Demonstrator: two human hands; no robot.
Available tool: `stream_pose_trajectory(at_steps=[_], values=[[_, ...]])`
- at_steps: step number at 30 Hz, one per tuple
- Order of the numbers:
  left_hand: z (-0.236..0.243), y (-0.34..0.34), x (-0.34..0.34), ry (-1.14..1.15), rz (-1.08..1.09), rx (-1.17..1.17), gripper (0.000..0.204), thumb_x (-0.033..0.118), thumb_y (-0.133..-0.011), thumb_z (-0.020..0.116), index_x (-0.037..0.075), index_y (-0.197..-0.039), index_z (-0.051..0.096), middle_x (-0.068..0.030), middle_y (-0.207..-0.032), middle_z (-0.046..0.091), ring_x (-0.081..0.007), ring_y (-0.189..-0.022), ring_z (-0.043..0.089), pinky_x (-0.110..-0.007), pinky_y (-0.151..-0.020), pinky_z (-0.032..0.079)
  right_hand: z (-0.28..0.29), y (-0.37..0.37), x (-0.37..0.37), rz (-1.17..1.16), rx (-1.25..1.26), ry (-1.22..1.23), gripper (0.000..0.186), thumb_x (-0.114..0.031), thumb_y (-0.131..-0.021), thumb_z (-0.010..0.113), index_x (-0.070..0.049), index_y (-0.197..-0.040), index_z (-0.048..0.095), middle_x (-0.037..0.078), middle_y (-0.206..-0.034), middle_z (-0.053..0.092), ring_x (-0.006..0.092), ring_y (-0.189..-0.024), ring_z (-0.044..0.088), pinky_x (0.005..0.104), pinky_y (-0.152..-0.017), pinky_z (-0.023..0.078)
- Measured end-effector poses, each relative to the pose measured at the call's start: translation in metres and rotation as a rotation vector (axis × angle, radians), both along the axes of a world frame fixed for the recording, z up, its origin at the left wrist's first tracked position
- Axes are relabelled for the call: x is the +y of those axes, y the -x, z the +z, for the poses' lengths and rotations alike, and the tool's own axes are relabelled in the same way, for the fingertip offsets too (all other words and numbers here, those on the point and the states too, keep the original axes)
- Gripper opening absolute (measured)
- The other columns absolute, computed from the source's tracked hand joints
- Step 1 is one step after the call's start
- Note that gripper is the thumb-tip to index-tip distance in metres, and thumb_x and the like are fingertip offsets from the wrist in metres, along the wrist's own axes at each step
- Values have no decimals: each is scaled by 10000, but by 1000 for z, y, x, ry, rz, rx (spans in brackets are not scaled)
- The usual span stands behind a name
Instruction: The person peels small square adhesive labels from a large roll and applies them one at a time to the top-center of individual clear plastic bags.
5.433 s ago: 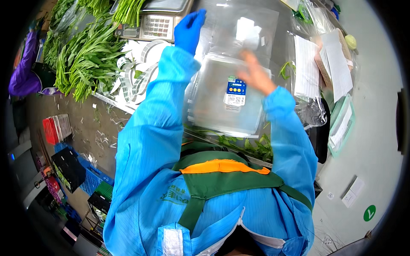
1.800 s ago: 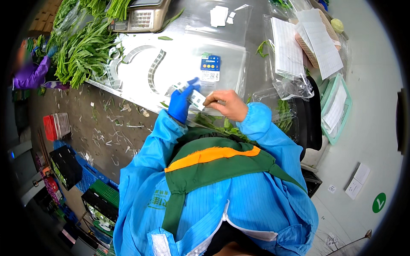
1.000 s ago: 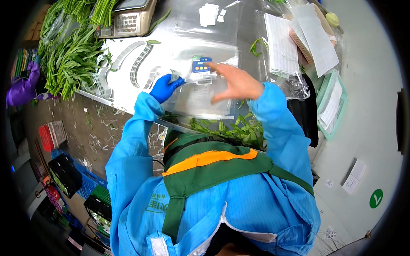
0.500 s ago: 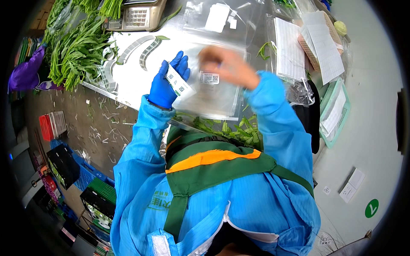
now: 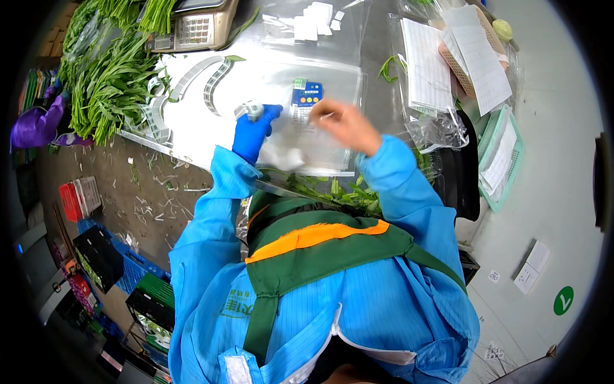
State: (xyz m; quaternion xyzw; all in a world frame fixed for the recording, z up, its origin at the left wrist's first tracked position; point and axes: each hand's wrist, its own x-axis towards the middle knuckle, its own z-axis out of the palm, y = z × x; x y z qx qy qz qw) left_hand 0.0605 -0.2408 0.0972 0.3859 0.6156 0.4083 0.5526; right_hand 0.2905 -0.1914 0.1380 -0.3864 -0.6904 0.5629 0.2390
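My left hand (image 5: 253, 134), in a blue glove, is closed around a curled white label strip (image 5: 252, 110). My bare right hand (image 5: 348, 130) hovers over a stack of clear plastic bags (image 5: 342, 157), its curled fingers smeared by motion; whether they grip anything is unclear. Beside them lies a blue-and-white label (image 5: 306, 96) on the top bag. A blurred white shape (image 5: 289, 159) is low on the bags between my hands. More label strips (image 5: 211, 95) lie curved on the steel table left of my gloved hand.
Leafy greens (image 5: 102, 89) are heaped at left, beside a scale (image 5: 195, 31). White scraps (image 5: 310, 22) lie above the bags. Papers (image 5: 427, 61) and a mint basket (image 5: 500, 160) are at right. A person in purple sleeves (image 5: 37, 123) is far left; crates (image 5: 128, 262) stand lower left.
Since half a second ago my left hand has turned with the label strip. My right hand has shifted down and right, uncovering the blue label. A blurred white shape has appeared below.
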Motion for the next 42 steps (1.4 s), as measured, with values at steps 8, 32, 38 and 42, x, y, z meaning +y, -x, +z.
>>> stream_pose_trajectory(at_steps=[8,32,38,42], values=[[-70,-5,-17,-167,-637,642,250,228,-781,733,51,-950,680,-77,-917,643,-217,-830,629,-333,-752,485,-96,-24,70,229,-601,-510,105,-153,-803,628,-76,-873,635,112,-890,630,335,-882,602,451,-735,476],[38,4,11,185,233,-1068,526,412,-979,442,52,-1364,444,-84,-1279,546,-184,-1103,562,-362,-978,441,23,-11,107,-442,43,-467,304,-187,-835,669,-39,-1093,601,60,-959,659,164,-884,613,302,-796,486],[27,-23,8,185,104,-1039,588,458,-996,346,35,-1403,375,-147,-1323,495,-268,-1189,504,-398,-1027,397,20,38,-2,160,62,-147,228,-84,-822,671,-51,-1046,646,102,-939,680,211,-865,650,332,-799,504],[17,-32,3,189,194,-909,540,411,-997,397,23,-1371,418,-132,-1314,506,-230,-1147,524,-360,-1009,404,10,27,-13,170,73,-190,180,-32,-819,651,-33,-999,658,109,-935,679,220,-857,647,323,-783,511]])
